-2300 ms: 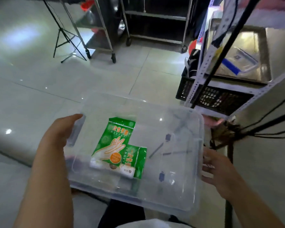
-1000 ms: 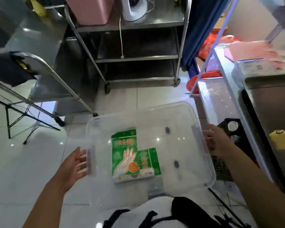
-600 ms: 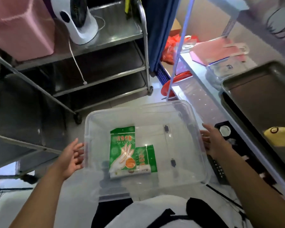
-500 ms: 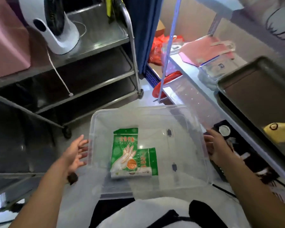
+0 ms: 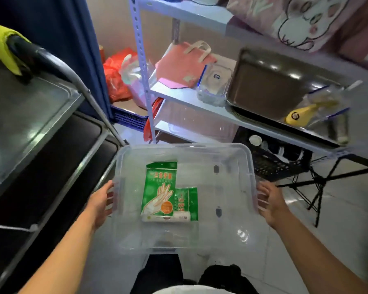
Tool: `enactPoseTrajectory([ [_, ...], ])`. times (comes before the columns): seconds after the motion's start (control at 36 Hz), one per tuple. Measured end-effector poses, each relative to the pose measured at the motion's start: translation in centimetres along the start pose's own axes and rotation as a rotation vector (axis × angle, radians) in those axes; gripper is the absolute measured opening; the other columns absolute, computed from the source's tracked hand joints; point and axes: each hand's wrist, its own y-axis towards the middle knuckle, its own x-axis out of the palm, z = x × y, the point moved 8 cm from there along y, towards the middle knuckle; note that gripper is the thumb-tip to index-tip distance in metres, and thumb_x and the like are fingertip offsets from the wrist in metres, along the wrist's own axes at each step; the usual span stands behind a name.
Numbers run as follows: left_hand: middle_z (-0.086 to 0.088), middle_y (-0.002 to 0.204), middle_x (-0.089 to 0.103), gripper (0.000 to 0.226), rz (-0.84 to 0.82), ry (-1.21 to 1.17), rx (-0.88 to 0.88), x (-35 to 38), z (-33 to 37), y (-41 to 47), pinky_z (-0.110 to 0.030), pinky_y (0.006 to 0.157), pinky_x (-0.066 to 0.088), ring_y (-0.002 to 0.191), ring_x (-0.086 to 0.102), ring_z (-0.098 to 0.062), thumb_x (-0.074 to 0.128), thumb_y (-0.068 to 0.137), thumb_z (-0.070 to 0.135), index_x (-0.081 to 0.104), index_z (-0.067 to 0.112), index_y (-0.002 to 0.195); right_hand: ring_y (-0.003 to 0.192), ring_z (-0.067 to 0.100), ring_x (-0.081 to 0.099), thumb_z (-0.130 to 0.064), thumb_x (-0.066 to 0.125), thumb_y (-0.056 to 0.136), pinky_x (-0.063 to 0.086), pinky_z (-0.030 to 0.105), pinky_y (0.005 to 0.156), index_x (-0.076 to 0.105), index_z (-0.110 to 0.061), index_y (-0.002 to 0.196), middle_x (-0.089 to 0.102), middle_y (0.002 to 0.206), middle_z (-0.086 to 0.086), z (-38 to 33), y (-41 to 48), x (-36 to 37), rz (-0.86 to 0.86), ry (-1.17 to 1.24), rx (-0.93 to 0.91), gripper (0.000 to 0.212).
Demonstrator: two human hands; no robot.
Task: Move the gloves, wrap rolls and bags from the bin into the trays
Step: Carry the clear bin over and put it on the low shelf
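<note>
two hands on bin, packets loose inside

left hand (image 5: 102,201) and right hand (image 5: 271,203) clamped on side handles of clear bin (image 5: 185,145), held level. green glove packets (image 5: 160,187) flat on bin floor, left of centre, white roll (image 5: 166,217) against their near edge. risk: tilting in transit, sliding load to one wall; clipping shelf post (image 5: 141,66). metal tray (image 5: 263,85) up ahead-right, steel cart (image 5: 26,115) close on left, narrowing gap.

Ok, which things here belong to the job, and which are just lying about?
Job: clear bin, held by the left hand and right hand; green glove packet, smaller green packet and white roll inside it; metal tray on the shelf.
Lying about: pink bag, red plastic bag, lidded clear box, black crate, yellow cloth.
</note>
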Motion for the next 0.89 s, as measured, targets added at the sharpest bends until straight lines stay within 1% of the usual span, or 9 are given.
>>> enactPoseTrajectory([
  [0.06,0.001,0.091,0.064,0.031,-0.019,0.048,-0.002,0.1,0.8,0.5,-0.030,0.067,0.043,0.077,0.056,-0.015,0.047,0.097,0.045,0.066,0.022,0.106,0.083,0.025,0.056,-0.041,0.057,0.088,0.045,0.042,0.090,0.067,-0.014,0.095,0.062,0.090,0.007,0.8,-0.8,-0.4,0.014,0.035,0.021,0.029],
  [0.14,-0.004,0.102,0.068,0.041,-0.038,0.088,0.013,0.0,1.5,1.3,-0.039,0.082,0.046,0.087,0.060,-0.021,0.050,0.094,0.049,0.070,0.018,0.110,0.087,0.026,0.056,-0.041,0.057,0.086,0.046,0.042,0.092,0.068,-0.015,0.095,0.062,0.092,0.008,1.8,-1.6,-1.2,0.017,0.063,0.045,0.030],
  [0.19,-0.005,0.100,0.066,0.037,-0.041,0.150,0.013,0.3,1.8,1.9,-0.041,0.085,0.045,0.084,0.059,-0.022,0.050,0.094,0.048,0.071,0.018,0.101,0.089,0.026,0.057,-0.041,0.057,0.084,0.047,0.042,0.090,0.068,-0.015,0.096,0.062,0.094,0.008,2.7,-1.4,-2.0,0.026,0.085,0.062,0.031],
  [0.31,-0.006,0.084,0.057,0.033,-0.063,0.222,0.044,1.8,2.4,2.4,-0.027,0.061,0.038,0.064,0.048,-0.020,0.048,0.097,0.045,0.068,0.019,0.091,0.092,0.028,0.058,-0.042,0.056,0.082,0.048,0.043,0.091,0.068,-0.014,0.106,0.063,0.101,0.010,4.3,0.3,-2.4,0.000,0.113,0.084,0.038],
  [0.47,-0.014,0.107,0.066,0.056,0.011,0.249,0.054,1.6,2.1,7.3,-0.035,0.068,0.046,0.078,0.060,-0.027,0.046,0.091,0.058,0.067,0.015,0.119,0.093,0.029,0.058,-0.042,0.053,0.086,0.046,0.045,0.095,0.067,-0.016,0.106,0.063,0.100,0.010,7.3,3.6,-1.6,0.006,0.162,0.119,0.036],
  [0.61,-0.005,0.082,0.070,0.045,0.008,0.253,0.021,3.7,1.3,11.4,-0.022,0.050,0.049,0.059,0.065,-0.015,0.039,0.100,0.050,0.067,0.016,0.108,0.084,0.025,0.058,-0.037,0.053,0.087,0.046,0.039,0.083,0.068,-0.015,0.098,0.064,0.090,0.006,8.8,8.0,0.7,0.051,0.173,0.136,0.029],
  [0.72,-0.008,0.099,0.067,0.049,0.042,0.281,0.008,5.4,0.8,17.9,-0.032,0.068,0.047,0.076,0.059,-0.021,0.043,0.097,0.052,0.067,0.015,0.120,0.075,0.024,0.058,-0.033,0.057,0.086,0.046,0.036,0.074,0.066,-0.016,0.088,0.062,0.084,0.005,10.4,13.3,2.9,0.130,0.141,0.137,0.020],
  [0.81,-0.008,0.098,0.067,0.046,0.020,0.337,0.010,7.5,-0.1,23.0,-0.045,0.086,0.050,0.083,0.061,-0.024,0.043,0.098,0.051,0.067,0.016,0.116,0.075,0.025,0.060,-0.030,0.062,0.085,0.049,0.034,0.069,0.067,-0.012,0.098,0.064,0.086,0.008,11.7,18.4,4.8,0.169,0.050,0.117,0.022],
  [0.89,-0.005,0.094,0.066,0.040,-0.011,0.374,0.002,9.7,-1.1,28.7,-0.050,0.094,0.048,0.086,0.061,-0.025,0.040,0.100,0.051,0.066,0.021,0.105,0.084,0.028,0.065,-0.024,0.070,0.082,0.054,0.036,0.071,0.070,-0.013,0.103,0.068,0.096,0.011,12.6,23.9,6.7,0.199,-0.037,0.056,0.023],
])
